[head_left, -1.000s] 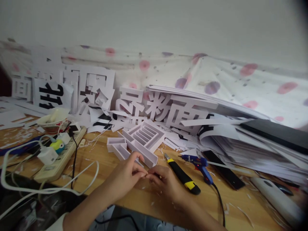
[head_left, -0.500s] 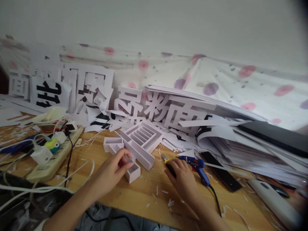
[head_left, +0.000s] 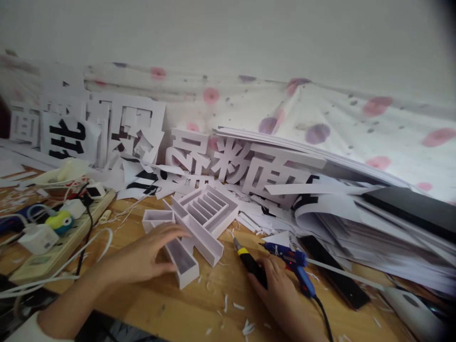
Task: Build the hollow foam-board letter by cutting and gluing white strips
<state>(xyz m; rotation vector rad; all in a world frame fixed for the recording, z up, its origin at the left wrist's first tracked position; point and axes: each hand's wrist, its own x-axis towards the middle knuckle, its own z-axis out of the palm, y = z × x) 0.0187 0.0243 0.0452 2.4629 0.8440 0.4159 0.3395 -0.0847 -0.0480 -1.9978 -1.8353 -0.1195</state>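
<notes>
A white foam-board letter form (head_left: 213, 247), built of upright strips with walled channels, lies on the wooden table. Its narrow lower-left arm (head_left: 187, 271) is nearest to my left hand (head_left: 151, 256). That hand is open, with thumb and fingers apart beside this arm; whether the fingertips touch it I cannot tell. My right hand (head_left: 280, 285) rests low on the table, its fingers curled around the handle of a black and yellow craft knife (head_left: 247, 261). The knife's tip points away, toward the form. Just beyond that hand lies a blue glue gun (head_left: 285, 251) with a white glue stick.
A black phone (head_left: 337, 273) lies right of the glue gun. Paper sheets (head_left: 331, 218) are stacked at the back right. Cut-out white characters (head_left: 231, 159) lean along the wall. At left, a power strip (head_left: 67, 242) carries chargers and loose white cables. Paper scraps dot the table.
My left hand has opened and drawn back left from the form's lower arm. My right hand has slid back along the knife's handle, showing more of it. The view has shifted slightly.
</notes>
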